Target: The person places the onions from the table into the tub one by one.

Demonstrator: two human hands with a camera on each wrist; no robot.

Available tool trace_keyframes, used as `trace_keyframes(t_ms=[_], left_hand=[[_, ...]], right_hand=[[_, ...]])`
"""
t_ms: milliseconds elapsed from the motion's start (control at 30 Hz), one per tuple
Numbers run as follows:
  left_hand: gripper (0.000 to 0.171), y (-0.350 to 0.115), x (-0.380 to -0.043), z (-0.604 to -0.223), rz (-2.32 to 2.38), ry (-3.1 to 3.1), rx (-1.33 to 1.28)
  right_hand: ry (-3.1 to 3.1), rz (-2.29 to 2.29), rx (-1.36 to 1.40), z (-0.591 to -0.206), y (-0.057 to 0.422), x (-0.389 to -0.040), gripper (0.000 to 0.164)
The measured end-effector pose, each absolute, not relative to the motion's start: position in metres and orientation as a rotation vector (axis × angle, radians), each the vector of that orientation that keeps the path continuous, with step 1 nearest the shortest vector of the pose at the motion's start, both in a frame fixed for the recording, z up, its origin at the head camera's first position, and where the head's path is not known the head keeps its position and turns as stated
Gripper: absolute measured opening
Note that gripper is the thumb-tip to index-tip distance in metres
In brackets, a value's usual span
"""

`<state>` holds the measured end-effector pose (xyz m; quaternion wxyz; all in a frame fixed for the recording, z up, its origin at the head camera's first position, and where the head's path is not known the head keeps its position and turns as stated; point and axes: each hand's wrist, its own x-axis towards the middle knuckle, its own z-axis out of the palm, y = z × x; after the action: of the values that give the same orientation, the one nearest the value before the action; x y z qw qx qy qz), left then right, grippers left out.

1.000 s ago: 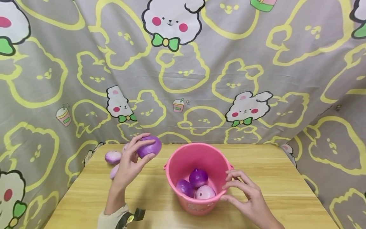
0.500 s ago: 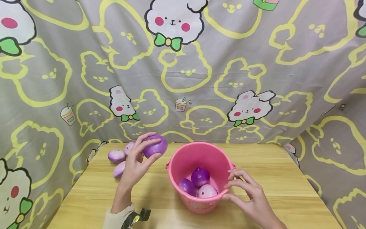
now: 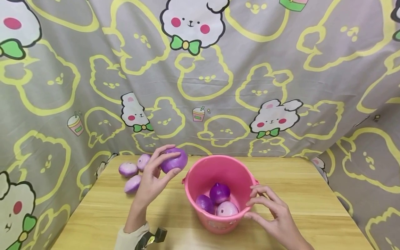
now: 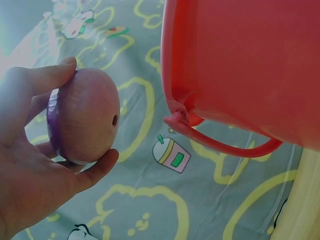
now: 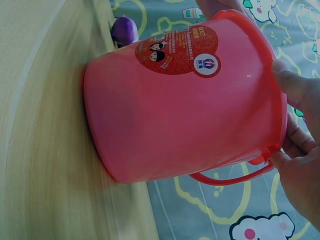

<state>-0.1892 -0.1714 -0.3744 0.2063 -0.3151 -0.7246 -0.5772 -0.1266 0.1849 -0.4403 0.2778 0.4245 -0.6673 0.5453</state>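
Note:
My left hand [image 3: 153,177] pinches a purple onion [image 3: 176,161] between thumb and fingers, raised just left of the bucket's rim. In the left wrist view the onion [image 4: 89,117] shows a pale side with a small dark hole and a glossy purple band. The pink bucket [image 3: 218,225] stands upright on the table. On its right rim, the thumb and fingertips of my right hand [image 3: 273,211] hold on. Inside lie a dark purple onion [image 3: 219,192] with a pointed tip, another purple onion [image 3: 204,203] and a pale onion [image 3: 227,208].
Several more pale-and-purple onions, including a front one [image 3: 132,184], lie on the wooden table [image 3: 297,184] at the back left. The bucket's handle [image 4: 230,147] hangs down its side. A patterned grey curtain [image 3: 215,132] closes off the back and both sides.
My left hand has moved slightly right with the onion, closer to the bucket, uncovering more of the onions behind it. The right hand keeps its hold on the rim.

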Motion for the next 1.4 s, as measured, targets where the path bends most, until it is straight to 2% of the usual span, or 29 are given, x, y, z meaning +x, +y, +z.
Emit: trace_keyframes(t_ms=[800,1400], left_hand=[[0.045,-0.156,-0.183,-0.375,-1.618,-2.037,-0.932],[0.043,-0.145,-0.185,-0.380,-1.600,-2.063,-0.994]], right_hand=[[-1.802,1.434,1.128,-0.438,0.185,-0.125,0.036],[-1.796,1.438,1.134,-0.435,0.182,-0.124,0.031]])
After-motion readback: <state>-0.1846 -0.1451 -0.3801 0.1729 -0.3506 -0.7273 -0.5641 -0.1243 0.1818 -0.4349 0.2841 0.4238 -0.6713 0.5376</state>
